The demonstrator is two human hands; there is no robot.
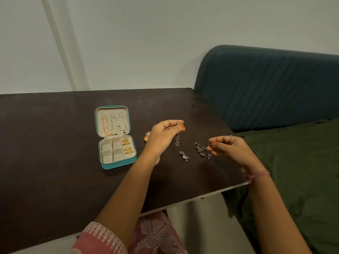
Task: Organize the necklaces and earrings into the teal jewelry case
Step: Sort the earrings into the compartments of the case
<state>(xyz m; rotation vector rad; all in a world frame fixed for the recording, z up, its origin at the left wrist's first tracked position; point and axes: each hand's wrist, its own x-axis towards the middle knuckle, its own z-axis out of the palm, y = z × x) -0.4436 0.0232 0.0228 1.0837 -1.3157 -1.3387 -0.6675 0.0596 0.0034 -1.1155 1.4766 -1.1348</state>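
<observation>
Dark table (55, 143), teal case (117, 163) mid-left

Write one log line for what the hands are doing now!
left hand: pinches earring | right hand: pinches earring | case: open

Teal jewelry case (117, 163) lies open on dark tabletop, lid flat at far side w/ three necklaces (113, 124) hung in a row, one gold, two silver. Base compartments hold four gold rings (127, 146) at right; others bare. Two gold earrings (147, 136) sit right of case; silver earrings (184, 155) and a tangled cluster (200, 149) farther right.
</observation>
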